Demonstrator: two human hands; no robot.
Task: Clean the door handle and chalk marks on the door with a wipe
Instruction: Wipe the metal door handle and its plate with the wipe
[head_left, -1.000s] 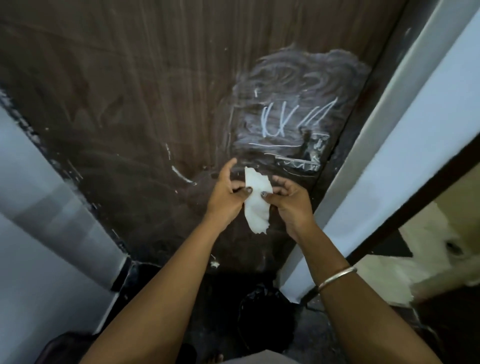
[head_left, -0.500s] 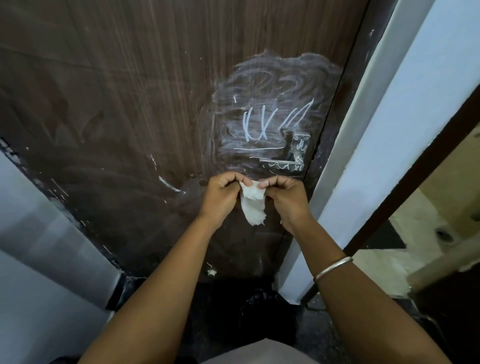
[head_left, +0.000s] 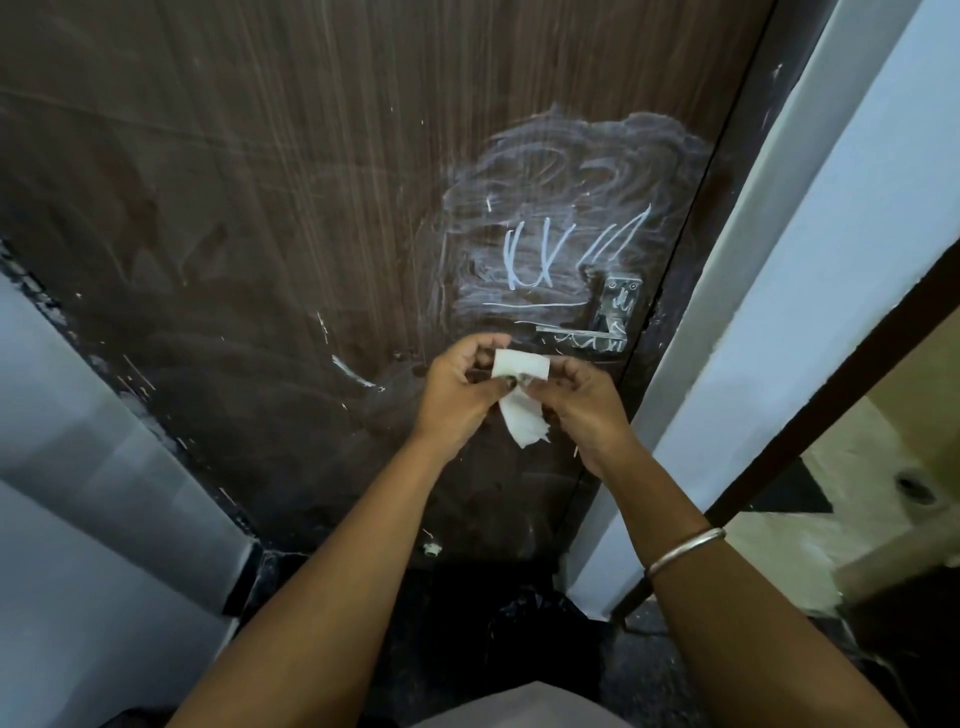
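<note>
Dark brown wood-grain door (head_left: 260, 208) fills the view, with a pale wall (head_left: 78, 467) at its left edge, a white door frame (head_left: 779, 260) at its right edge and dark floor (head_left: 467, 623) below.

One white wipe (head_left: 519, 364) is held up in front of the door, between both hands. The left hand (head_left: 457, 395) pinches its left end with curled fingers, and the right hand (head_left: 582, 405) pinches its right end the same way. The hands are close together, and the wipe's top is folded into a flat band between them. A ragged tail hangs below. Cannot tell if the wipe touches the door.

One metal door handle (head_left: 582, 338) sits at the door's right edge, just above and to the right of the wipe. Its lever points left and its plate stands above the lever. Both carry chalk scribbles.

The chalk marks (head_left: 561, 254) are one big smeared whitish patch above the handle. Bright zigzag strokes and a straight underline sit inside it. A few stray short strokes (head_left: 353, 371) lie left of the hands.

One metal bangle (head_left: 685, 551) is on the right forearm.

The handle sits close to the frame, so that side is tight. The door face to the left is open. A second doorway (head_left: 857, 467) shows at far right.
</note>
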